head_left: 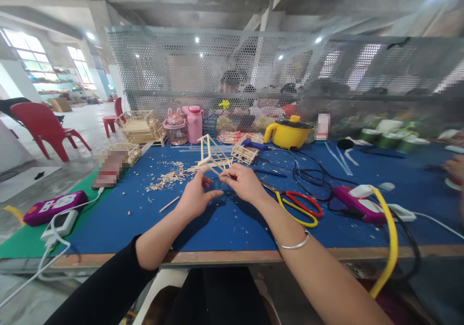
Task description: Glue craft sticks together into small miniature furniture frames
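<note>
My left hand [195, 197] and my right hand [243, 182] meet above the blue mat [224, 223], fingertips pinched together on a thin wooden stick [216, 171]. Just beyond them stands a small frame of wooden sticks [211, 156]. A loose stick [169, 204] lies on the mat left of my left hand. Wood shavings [166, 180] are scattered further left. Scissors with red and yellow handles [299, 205] lie right of my right wrist.
Stick-built models [139, 126] stand at the back left, with a pink bottle [195, 123], a yellow pot [289, 132] and black cables [308, 172]. A power strip [54, 208] sits left, a yellow hose [389, 238] right. A mesh screen [253, 68] backs the table; people sit behind it.
</note>
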`<state>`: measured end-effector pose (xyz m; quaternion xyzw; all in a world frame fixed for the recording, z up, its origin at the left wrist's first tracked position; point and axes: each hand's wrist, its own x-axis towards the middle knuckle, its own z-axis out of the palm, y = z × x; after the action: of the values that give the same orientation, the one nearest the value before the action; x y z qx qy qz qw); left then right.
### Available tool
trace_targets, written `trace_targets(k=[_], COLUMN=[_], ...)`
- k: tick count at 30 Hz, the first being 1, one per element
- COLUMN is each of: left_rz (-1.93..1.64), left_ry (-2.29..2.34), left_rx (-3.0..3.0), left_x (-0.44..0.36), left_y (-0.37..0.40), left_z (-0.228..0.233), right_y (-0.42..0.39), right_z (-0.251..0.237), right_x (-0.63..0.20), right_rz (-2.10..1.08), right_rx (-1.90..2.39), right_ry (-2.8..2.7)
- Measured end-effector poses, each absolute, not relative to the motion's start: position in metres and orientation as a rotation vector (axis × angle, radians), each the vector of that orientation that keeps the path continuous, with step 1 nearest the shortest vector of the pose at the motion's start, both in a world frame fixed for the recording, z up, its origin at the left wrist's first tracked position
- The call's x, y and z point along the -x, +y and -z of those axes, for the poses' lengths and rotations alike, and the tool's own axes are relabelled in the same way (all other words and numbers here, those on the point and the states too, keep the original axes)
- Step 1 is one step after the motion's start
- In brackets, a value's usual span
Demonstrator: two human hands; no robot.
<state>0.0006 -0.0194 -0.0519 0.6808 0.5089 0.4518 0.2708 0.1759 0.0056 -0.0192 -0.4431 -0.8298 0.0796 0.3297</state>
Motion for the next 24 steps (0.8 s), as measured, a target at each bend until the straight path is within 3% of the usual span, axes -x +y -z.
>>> trace_targets(k=[6,14,19,24], left_rz=[-0.986,-1.213,-1.219,-1.136], left_ry=[1.802,1.495,1.530,1.545], left_rx=[-2.060,-2.052,-2.116,-2.250], left_x=[0.052,0.041,0.023,0.006], left_y=[-0.022,-0.006,0.004,0.021], left_z=[0.040,0.012,0.007,-0.002], right_y=[0.007,0.000,0.008,0.022], right_z=[0.024,0.023,0.009,0.008], right_x=[-0.184,-0.178,-0.201,-0.224], right_rz=[0.067,0.034,-0.102,-0.171], right_rx=[1.439,1.401,1.190,1.283], right_ry=[-2.519,-2.570,-2.191,-1.883])
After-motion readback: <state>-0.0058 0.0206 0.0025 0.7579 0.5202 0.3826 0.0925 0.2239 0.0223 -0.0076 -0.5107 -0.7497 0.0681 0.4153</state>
